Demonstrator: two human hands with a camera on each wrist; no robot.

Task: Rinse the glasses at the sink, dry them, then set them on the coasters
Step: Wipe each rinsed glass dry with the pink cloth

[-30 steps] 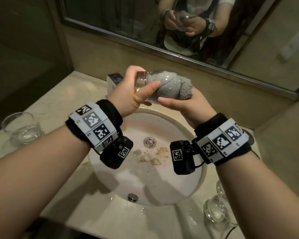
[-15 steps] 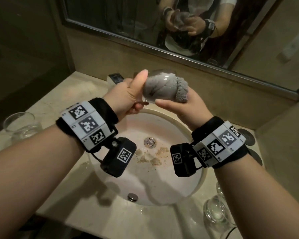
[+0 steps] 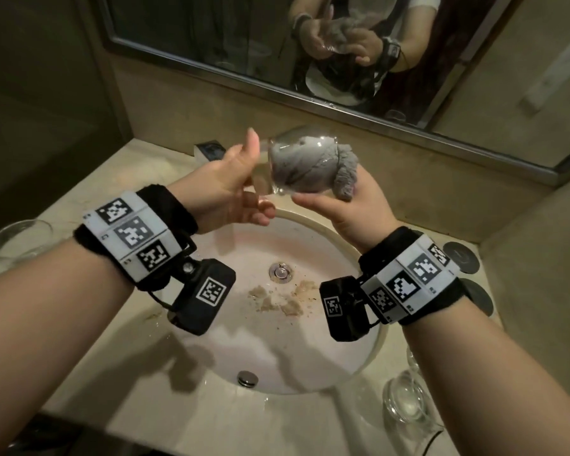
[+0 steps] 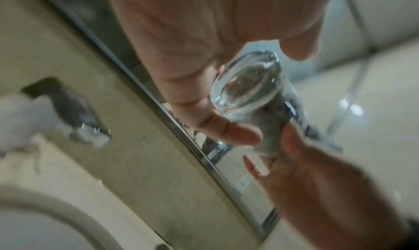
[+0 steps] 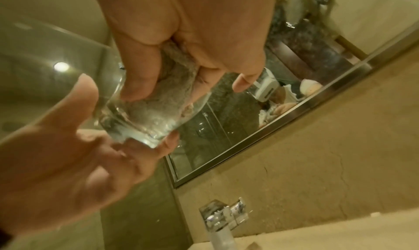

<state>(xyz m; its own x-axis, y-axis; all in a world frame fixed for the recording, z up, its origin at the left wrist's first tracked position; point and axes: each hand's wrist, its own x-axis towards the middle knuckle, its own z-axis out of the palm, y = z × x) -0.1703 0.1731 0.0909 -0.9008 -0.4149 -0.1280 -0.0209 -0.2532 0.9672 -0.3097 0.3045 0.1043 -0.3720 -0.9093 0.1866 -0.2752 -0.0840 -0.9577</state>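
clear drinking glass [image 3: 301,166] | grey fluffy cloth [image 3: 344,177] | white round basin [image 3: 310,357] with brown specks | black round coasters [image 3: 462,257] | beige marble counter [image 3: 89,363]

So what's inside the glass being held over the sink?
A grey cloth fills the glass, its end trailing out into the right hand. The cloth hides the inner walls.

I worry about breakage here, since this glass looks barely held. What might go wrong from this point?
1. The left hand is open, only its fingertips at the base of the glass, which lies tilted above the sink. It rests mostly on the grey cloth that the right hand has stuffed inside, so it may slip off and break.
2. Another glass stands near the right forearm; an elbow move might knock it.
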